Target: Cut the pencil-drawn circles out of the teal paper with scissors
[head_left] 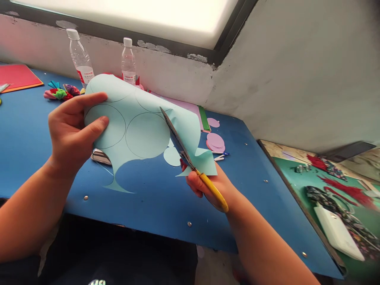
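Note:
A light blue paper sheet (pixel 147 134) with drawn circles is held up above the table by my left hand (pixel 74 122), its thumb pressing on the front. Cut, curved edges run along the sheet's lower side. My right hand (pixel 208 184) is closed on yellow-handled scissors (pixel 212 190). Their blades lie along the right edge of a drawn circle, with the tip pointing up and left. A curled strip of the sheet hangs over the right hand and hides part of it. Below the sheet, a cut light blue circle (pixel 171 156) lies on the blue table (pixel 148 209).
Two clear bottles (pixel 81 63) (pixel 128 63) stand by the wall. Pink paper circles (pixel 215 142) and a pen (pixel 222 153) lie at the right. Red paper (pixel 19 77) and colourful fabric pieces (pixel 63 92) lie at the left. A green table (pixel 293 174) holds a white device (pixel 338 231).

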The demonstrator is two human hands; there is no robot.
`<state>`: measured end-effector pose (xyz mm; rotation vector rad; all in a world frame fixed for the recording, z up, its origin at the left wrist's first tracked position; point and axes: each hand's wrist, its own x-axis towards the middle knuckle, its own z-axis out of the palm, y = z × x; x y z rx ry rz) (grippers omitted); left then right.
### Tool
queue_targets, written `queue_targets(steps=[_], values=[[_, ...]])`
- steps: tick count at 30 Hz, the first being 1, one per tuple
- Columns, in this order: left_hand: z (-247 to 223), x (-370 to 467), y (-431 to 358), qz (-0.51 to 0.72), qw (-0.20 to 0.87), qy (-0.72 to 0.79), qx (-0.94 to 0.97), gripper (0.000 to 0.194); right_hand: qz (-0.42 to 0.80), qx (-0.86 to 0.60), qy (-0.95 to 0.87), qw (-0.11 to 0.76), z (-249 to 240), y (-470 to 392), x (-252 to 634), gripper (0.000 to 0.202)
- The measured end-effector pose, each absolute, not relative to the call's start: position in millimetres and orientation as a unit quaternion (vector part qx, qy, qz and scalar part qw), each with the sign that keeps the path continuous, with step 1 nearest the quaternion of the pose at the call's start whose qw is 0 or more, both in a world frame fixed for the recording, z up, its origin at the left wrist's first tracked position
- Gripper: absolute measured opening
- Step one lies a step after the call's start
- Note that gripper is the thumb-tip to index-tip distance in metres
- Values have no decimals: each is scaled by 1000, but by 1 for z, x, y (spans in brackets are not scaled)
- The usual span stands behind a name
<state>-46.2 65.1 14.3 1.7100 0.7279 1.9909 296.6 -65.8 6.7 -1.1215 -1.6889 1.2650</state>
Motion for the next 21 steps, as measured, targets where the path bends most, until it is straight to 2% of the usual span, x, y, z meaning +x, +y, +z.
queue_targets(steps=[6, 12, 18, 21], values=[[15, -50, 70, 710, 213, 240, 626, 55, 485, -451, -650, 374, 6, -66, 298, 76], [21, -52, 53, 646, 198, 321, 663, 44, 541, -428, -626, 365, 2, -66, 297, 79], [12, -55, 64, 686, 87, 273, 669, 56, 608, -383, -600, 352, -5, -67, 296, 79], [13, -60, 66, 684, 81, 276, 671, 58, 656, -337, -593, 324, -10, -66, 299, 85]])
